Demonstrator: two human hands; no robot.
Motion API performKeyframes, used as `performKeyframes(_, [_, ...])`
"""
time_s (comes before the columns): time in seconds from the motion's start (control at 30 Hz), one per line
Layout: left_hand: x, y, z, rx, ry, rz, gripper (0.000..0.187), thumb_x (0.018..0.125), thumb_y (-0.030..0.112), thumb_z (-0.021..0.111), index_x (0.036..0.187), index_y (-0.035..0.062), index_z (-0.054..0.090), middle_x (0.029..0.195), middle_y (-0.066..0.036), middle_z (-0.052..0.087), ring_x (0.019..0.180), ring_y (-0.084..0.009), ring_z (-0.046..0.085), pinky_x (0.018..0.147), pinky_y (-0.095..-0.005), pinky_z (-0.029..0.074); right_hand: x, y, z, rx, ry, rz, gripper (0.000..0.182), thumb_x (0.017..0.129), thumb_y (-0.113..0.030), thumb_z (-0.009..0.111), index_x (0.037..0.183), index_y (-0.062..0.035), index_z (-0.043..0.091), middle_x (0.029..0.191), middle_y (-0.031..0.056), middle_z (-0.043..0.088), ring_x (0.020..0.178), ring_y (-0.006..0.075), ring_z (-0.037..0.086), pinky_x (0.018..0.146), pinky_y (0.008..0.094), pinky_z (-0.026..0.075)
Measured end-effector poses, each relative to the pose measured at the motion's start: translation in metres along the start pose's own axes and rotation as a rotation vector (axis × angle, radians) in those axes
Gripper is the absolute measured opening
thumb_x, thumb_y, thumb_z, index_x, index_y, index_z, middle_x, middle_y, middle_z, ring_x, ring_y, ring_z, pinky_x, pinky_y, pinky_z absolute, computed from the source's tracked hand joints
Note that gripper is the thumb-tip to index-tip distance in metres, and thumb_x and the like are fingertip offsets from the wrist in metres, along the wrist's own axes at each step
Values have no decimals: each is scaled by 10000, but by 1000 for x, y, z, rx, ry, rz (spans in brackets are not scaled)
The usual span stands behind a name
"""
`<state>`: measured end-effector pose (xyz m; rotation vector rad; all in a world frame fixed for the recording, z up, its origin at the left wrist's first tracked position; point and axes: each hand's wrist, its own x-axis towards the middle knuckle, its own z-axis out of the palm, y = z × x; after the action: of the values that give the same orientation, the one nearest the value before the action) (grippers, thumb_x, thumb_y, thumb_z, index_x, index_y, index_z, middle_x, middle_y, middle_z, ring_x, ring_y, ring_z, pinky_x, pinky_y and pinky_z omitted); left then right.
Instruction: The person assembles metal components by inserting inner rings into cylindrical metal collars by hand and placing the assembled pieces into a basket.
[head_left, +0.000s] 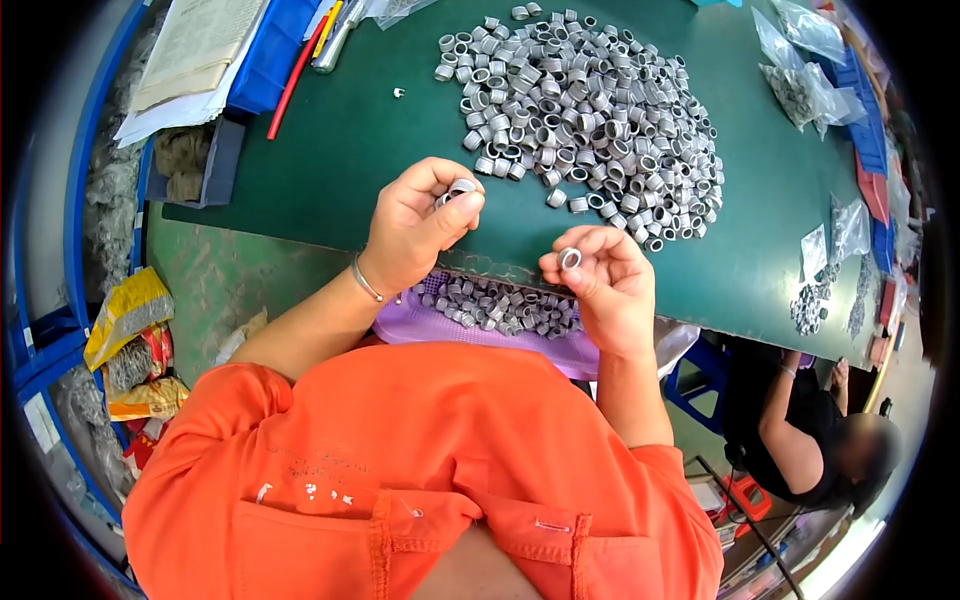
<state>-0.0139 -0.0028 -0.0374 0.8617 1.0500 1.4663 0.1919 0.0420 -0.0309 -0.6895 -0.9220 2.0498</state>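
My left hand [408,225] is closed over the table's front edge, pinching short grey metal rings [461,187] between thumb and fingers; at least two seem to be there, partly hidden. To its right, my right hand [612,285] holds a single metal ring [570,258] at its fingertips, its opening turned upward. Beyond both hands a large heap of similar rings [590,110] is spread on the green table [340,150]. Below the table edge, near my lap, a purple basket [400,322] contains many more rings [500,305].
Papers [190,60], a blue bin [265,60], a red stick [290,90] and a grey box [215,165] stand at left. Plastic bags [810,90] and small parts [808,305] lie at right. Another person [800,440] sits at the lower right.
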Motion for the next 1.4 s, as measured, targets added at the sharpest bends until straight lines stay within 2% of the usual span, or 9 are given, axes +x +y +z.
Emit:
performKeyframes(0.13, [0, -1, -1, 5, -11, 11, 115, 859, 114, 524, 917, 16, 513, 693, -45, 526, 496, -34, 357, 428, -164, 279, 2, -2, -7, -503, -227, -165, 163, 756, 117, 544, 882, 15, 551, 961, 119, 579, 814, 162, 592, 678, 265, 492])
performKeyframes(0.2, [1, -1, -1, 4, -10, 6, 115, 859, 113, 525, 917, 15, 513, 692, -45, 526, 496, -34, 357, 427, -164, 278, 11, -2, 0, -740, -156, -225, 164, 720, 99, 570, 848, -4, 569, 918, 106, 591, 768, 170, 566, 666, 278, 453])
performKeyframes(0.3, [0, -1, 1, 7, -1, 0, 114, 857, 112, 527, 917, 15, 513, 691, -45, 526, 497, -35, 359, 426, -165, 277, 34, 2, 11, -1421, 145, -754, 215, 666, 54, 624, 860, -17, 564, 841, 110, 580, 768, 281, 522, 695, 342, 415])
performKeyframes(0.47, [-1, 0, 0, -7, 20, 9, 117, 855, 113, 533, 916, 15, 514, 688, -42, 524, 499, -35, 363, 426, -167, 279, 30, 7, 10, -1428, 128, -665, 262, 668, 55, 639, 911, -13, 568, 896, 100, 559, 738, 230, 519, 674, 301, 419])
performKeyframes(0.57, [0, 0, 1, -7, 13, 3, 120, 853, 115, 538, 914, 14, 514, 691, -41, 526, 500, -36, 366, 426, -166, 280, 23, 3, 12, -754, 76, -420, 348, 726, 76, 605, 1063, 4, 561, 957, 64, 506, 735, 94, 468, 657, 201, 400])
performKeyframes(0.77, [1, 1, 1, 29, 18, 3, 124, 854, 122, 542, 910, 15, 513, 695, -42, 527, 503, -37, 369, 428, -164, 282, 12, 1, -5, 165, 15, 117, 203, 820, 48, 528, 1023, 49, 548, 984, 132, 585, 856, 181, 607, 749, 291, 527])
performKeyframes(1.07, [1, 0, 1, 23, 1, 17, 130, 856, 131, 541, 912, 16, 515, 689, -42, 526, 500, -37, 367, 429, -165, 280, 11, -2, -12, 407, 4, 228, 109, 827, -15, 552, 924, 35, 543, 948, 166, 599, 838, 227, 625, 692, 292, 550])
performKeyframes(1.2, [0, 0, 1, 34, 9, 0, 126, 856, 127, 538, 912, 16, 514, 683, -40, 523, 499, -37, 365, 429, -165, 280, 9, -6, -6, 294, -20, 201, 90, 793, 37, 570, 876, 23, 536, 954, 167, 599, 875, 228, 612, 730, 289, 527])
performKeyframes(1.4, [1, 0, 0, 17, 13, -2, 119, 854, 116, 538, 911, 15, 513, 682, -40, 521, 501, -36, 365, 423, -168, 279, 9, -7, -2, -821, -48, -301, 167, 719, 122, 541, 841, 19, 589, 898, 97, 594, 753, 138, 560, 641, 253, 460])
